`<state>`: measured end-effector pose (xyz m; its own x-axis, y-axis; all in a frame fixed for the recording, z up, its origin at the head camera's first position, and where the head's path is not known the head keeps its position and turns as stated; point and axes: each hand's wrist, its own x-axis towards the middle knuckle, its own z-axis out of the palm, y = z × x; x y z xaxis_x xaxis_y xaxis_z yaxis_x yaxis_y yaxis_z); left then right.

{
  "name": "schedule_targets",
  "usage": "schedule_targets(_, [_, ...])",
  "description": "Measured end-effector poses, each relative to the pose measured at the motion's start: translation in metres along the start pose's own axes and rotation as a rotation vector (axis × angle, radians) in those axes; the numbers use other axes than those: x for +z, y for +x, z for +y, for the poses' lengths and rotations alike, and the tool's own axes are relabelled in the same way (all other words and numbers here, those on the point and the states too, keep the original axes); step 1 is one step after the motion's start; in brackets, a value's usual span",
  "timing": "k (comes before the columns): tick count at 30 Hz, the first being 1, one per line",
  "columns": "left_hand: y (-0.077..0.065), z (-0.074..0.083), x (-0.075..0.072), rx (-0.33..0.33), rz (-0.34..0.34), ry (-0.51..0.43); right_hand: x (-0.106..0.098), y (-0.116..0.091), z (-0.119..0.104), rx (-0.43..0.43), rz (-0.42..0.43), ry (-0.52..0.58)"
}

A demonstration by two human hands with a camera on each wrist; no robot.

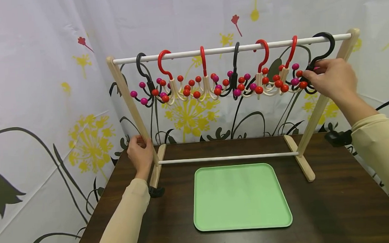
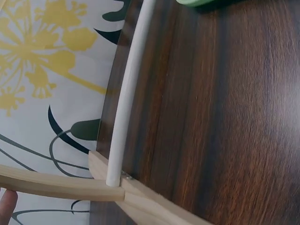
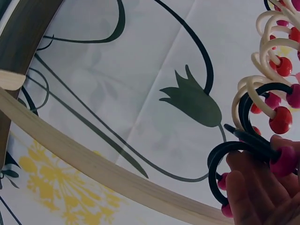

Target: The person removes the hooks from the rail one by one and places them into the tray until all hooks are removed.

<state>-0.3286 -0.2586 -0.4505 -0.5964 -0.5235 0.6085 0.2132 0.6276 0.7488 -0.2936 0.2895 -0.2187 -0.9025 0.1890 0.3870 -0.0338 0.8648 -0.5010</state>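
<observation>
Right wrist view's edge cuts off the held black hanger [image 3: 239, 146].

Plain long beige L slv [image 1: 122, 217] & R slv [image 1: 378, 153], small blk wrist cams [image 1: 156, 191]

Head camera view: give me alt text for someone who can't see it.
A person's right hand holds the rightmost black hook on a rack of seven red or black hooks, while the left hand holds the rack's left post. Below, a green tray lies on a dark table.
</observation>
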Motion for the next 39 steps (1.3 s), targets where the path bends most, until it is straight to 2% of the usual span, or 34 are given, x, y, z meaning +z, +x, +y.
schedule_targets(6, [0.001, 0.001, 0.006, 0.041, 0.011, 0.055, -0.006, -0.001, 0.000, 0.022, 0.037, 0.025])
schedule_targets(11, [0.001, 0.002, 0.007, 0.060, 0.024, 0.063, -0.012, -0.003, -0.001, 0.021, 0.050, 0.024])
schedule_targets(20, [0.001, 0.003, 0.008, 0.061, 0.022, 0.077, -0.024, -0.005, -0.005, 0.044, 0.044, 0.053])
schedule_targets(25, [0.002, 0.004, 0.009, 0.060, 0.018, 0.073, -0.027, -0.008, -0.006, 0.075, 0.048, 0.128])
schedule_targets(28, [0.002, 0.004, 0.008, 0.055, 0.013, 0.078, -0.028, -0.014, -0.007, 0.073, 0.072, 0.092])
schedule_targets(32, [0.002, 0.005, 0.007, 0.055, 0.010, 0.082, -0.029, -0.024, -0.008, 0.044, 0.123, -0.034])
schedule_targets(39, [0.000, 0.005, 0.005, 0.060, 0.015, 0.099, -0.025, -0.038, -0.002, -0.021, 0.163, -0.065])
